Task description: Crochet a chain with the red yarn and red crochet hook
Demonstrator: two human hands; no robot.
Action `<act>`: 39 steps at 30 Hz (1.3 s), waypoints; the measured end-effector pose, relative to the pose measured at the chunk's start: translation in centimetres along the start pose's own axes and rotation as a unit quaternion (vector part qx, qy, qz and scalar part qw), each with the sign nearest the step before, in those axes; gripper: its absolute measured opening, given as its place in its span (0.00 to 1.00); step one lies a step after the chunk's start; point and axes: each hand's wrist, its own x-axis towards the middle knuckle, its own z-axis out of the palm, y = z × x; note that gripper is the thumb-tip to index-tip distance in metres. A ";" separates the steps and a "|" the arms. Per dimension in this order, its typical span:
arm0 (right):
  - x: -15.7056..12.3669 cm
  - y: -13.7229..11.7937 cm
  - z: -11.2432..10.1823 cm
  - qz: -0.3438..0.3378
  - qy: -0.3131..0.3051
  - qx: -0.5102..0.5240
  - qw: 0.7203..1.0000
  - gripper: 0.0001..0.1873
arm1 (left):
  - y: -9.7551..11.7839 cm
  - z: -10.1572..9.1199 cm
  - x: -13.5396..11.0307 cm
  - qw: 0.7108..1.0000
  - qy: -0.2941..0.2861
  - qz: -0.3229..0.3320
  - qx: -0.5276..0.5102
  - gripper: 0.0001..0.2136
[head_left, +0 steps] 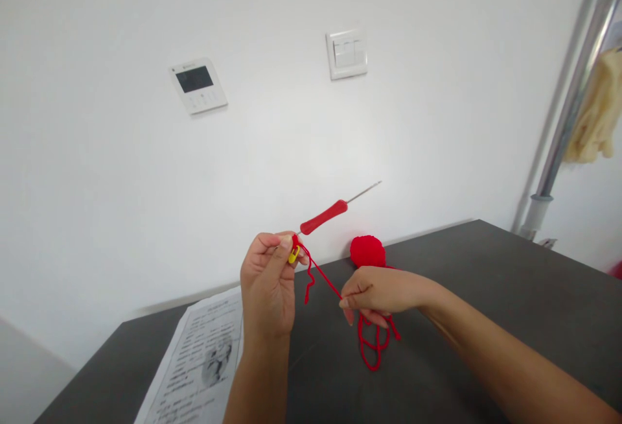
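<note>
My left hand (269, 275) pinches a small piece of red crochet work (295, 241) between thumb and fingers. A yellow stitch marker (294, 255) hangs from the piece. Out of it, up and to the right, points a crochet hook (324, 216) with a red handle and metal ends; its near end goes into the work. My right hand (367, 294) has its thumb and finger closed on the red yarn (324, 277), which runs taut between both hands. A short wavy tail dangles beside it. Below the right hand, loose yarn loops lie on the dark table.
A red yarn ball (368, 251) sits on the dark table (461, 275) near the wall, behind my right hand. Printed sheets (201, 353) lie at the left. The white wall carries a light switch (346, 54) and a control panel (198, 85). A metal pole (576, 100) stands at the right.
</note>
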 end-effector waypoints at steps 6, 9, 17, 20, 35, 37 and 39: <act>-1.1 0.1 -0.8 -0.124 0.235 -0.085 0.960 0.28 | 0.6 0.0 -0.4 0.988 -0.123 -0.074 0.052 0.11; -2.4 -1.2 -0.4 -0.232 0.318 0.004 0.919 0.36 | 0.8 0.0 -0.6 0.982 -0.152 -0.094 0.052 0.11; -2.9 -3.5 1.9 -0.421 0.458 -0.081 0.779 0.07 | 0.7 0.4 -0.9 0.963 -0.191 -0.175 0.079 0.10; -2.7 -3.6 2.0 -0.447 0.478 -0.120 0.747 0.04 | 0.7 0.4 -1.0 0.963 -0.182 -0.186 0.078 0.09; -2.3 -3.2 2.2 -0.463 0.453 -0.088 0.757 0.05 | 0.7 0.4 -1.2 0.960 -0.179 -0.187 0.111 0.10; -2.2 -3.2 2.2 -0.461 0.458 -0.094 0.754 0.06 | 0.7 0.5 -1.2 0.958 -0.181 -0.187 0.118 0.10; -2.3 -3.2 2.1 -0.466 0.469 -0.131 0.739 0.08 | 0.7 0.6 -1.2 0.960 -0.178 -0.183 0.113 0.10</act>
